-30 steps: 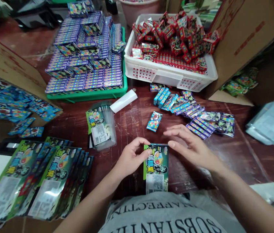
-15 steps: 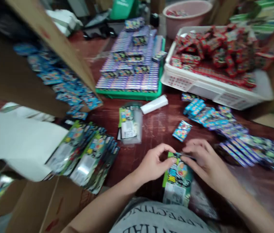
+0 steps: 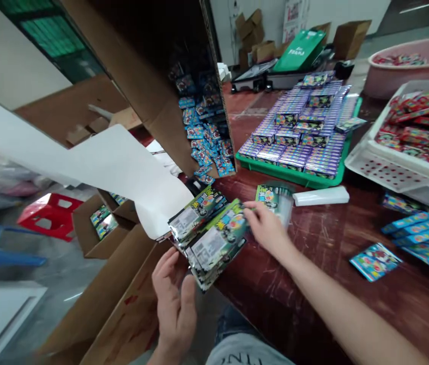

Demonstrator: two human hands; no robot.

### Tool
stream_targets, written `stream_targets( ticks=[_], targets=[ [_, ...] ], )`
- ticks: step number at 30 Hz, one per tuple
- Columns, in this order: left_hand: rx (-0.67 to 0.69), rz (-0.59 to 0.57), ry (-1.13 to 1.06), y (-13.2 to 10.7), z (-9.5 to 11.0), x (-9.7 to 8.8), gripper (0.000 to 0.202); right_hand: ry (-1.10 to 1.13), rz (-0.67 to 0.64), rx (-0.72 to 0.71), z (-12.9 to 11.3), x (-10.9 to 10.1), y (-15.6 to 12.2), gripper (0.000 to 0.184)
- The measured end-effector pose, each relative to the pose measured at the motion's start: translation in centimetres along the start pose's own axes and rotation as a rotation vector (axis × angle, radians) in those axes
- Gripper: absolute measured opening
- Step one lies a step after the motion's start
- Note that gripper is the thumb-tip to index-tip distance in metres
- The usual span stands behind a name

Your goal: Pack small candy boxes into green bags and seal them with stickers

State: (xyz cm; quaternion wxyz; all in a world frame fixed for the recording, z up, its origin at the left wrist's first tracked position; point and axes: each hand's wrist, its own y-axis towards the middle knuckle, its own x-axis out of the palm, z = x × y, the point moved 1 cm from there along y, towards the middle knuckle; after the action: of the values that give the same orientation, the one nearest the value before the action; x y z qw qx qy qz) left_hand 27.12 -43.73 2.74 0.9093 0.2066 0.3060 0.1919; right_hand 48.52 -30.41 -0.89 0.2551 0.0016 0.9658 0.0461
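My right hand [image 3: 271, 230] has its fingertips at the upper right corner of a green and black printed pouch [image 3: 220, 235], which lies on top of a stack at the table's edge. Below the stack's lower left side is my left hand [image 3: 174, 296], palm up and open, thumb apart, its fingertips close to the pouches' bottom edges. A second stack of the same pouches [image 3: 189, 218] sits just behind. Farther right, another such pouch [image 3: 267, 195] lies with clear plastic beside a white bar-shaped object [image 3: 321, 196].
A green tray [image 3: 294, 175] holds rows of purple packets. A white crate [image 3: 374, 157] with red packets stands right. Blue packets [image 3: 201, 132] spill from a tipped carton. One blue packet [image 3: 374, 261] lies on the table. An open cardboard box [image 3: 119, 304] stands below left.
The view has swung left. Both hands have moved from the pouch held in front of my body to the stacks at the left; that pouch is no longer seen there.
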Motion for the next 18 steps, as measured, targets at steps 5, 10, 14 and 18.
stream_targets(
  ticks=[5,10,14,18],
  targets=[
    [0.199,0.028,0.104,2.7,0.9,1.2,0.047,-0.240,0.073,-0.051,1.3,2.0,0.8,0.035],
    [0.184,-0.294,-0.220,2.5,2.7,7.8,0.045,-0.623,-0.104,-0.346,8.1,-2.4,-4.7,0.057],
    [-0.363,-0.568,-0.476,0.3,2.7,12.8,0.039,-0.641,-0.030,-0.558,10.9,-5.4,-11.3,0.025],
    [-0.992,-0.631,-0.780,-0.4,3.1,15.3,0.045,-0.516,0.090,-0.650,8.8,-8.1,-16.9,0.023]
  ],
)
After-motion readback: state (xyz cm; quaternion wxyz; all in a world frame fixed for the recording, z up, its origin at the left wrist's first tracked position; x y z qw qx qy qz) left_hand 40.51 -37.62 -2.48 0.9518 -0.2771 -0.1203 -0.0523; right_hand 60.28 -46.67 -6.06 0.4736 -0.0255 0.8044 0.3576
